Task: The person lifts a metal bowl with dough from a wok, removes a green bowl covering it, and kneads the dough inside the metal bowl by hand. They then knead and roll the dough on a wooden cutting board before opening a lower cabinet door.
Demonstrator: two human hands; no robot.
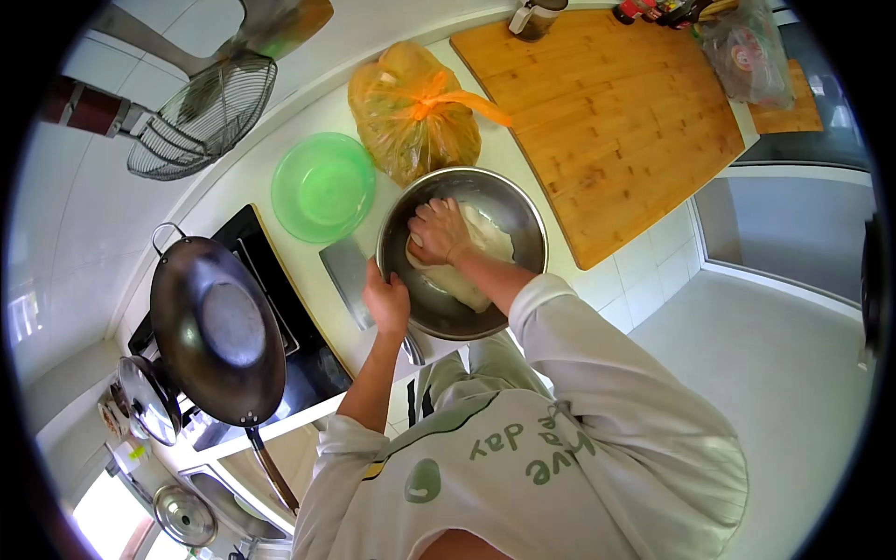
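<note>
A steel mixing bowl (530,238) stands at the counter's front edge with a pale lump of dough (490,241) inside. My left hand (386,301) grips the bowl's left rim, the thumb reaching over the edge. Inside the bowl, my right hand (441,231) presses into the dough with its fingers curled over it, and part of the dough is hidden beneath the palm. A cleaver (347,282) lies flat to the left, partly covered by the bowl and my left hand.
Behind the bowl are a green plastic basin (324,187) and a tied orange bag (411,121). A wooden board (616,121) covers the right counter. At left, a wok (219,327) sits over the black stove (313,350), below a hanging wire strainer (201,121).
</note>
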